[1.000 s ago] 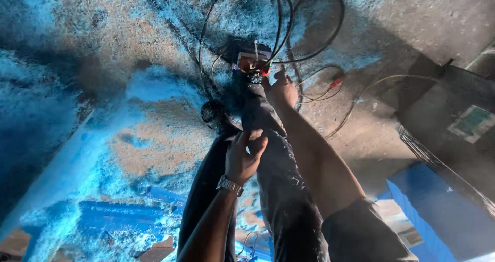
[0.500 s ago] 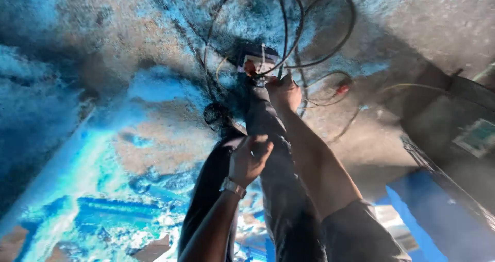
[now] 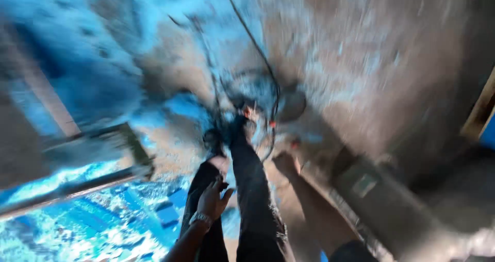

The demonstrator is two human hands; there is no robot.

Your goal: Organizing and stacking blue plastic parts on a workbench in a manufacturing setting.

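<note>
The frame is blurred by motion. Nearest, the left hand (image 3: 213, 199) — a watch (image 3: 200, 219) at its wrist — rests open on the dark trouser leg (image 3: 252, 190), holding nothing, perhaps as a brace. Right of the leg, the right hand (image 3: 285, 164) reaches floorward; its grip cannot be made out. Beyond the leg's foot lie looped cables (image 3: 268, 112) on the dusty floor (image 3: 361, 61).

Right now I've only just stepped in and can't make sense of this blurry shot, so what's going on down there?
A person sits on a rough concrete floor, legs in dark trousers stretched out. The left hand, with a watch on its wrist, hovers open over the left leg. The right hand reaches towards a tangle of black cables by the feet; blur hides whether it grips anything. A dark box-like device lies to the right.
</note>
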